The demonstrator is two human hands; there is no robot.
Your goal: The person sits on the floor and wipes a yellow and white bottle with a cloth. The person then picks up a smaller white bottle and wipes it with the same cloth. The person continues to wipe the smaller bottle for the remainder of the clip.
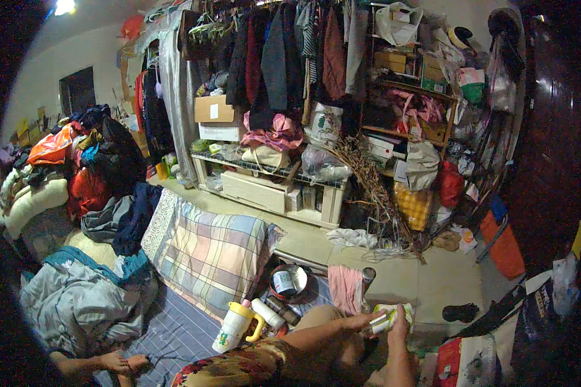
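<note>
A small soft packet (386, 320), white with green and yellow print, is held between my two hands beyond the bed's edge. My left hand (366, 321) grips its left side. The fingers and thumb of my right hand (400, 325) close on its right side. Just left of the hands, a pink cloth (344, 289) hangs over the bed frame. Nearer my legs, a white tumbler with a yellow lid and handle (234, 327) leans on the bed beside a white bottle (267, 313) and a dark cylindrical container (282, 310). A round pan (302, 281) holds a labelled jar (283, 283).
A plaid cover with a lace edge (218, 242) lies over the striped blue sheet (174, 319). Another person's hand (112, 362) rests at lower left, near a grey blanket (92, 300). Beyond stand a low cabinet (254, 191) and dried branches (368, 188). A dark shoe (460, 313) lies on the floor.
</note>
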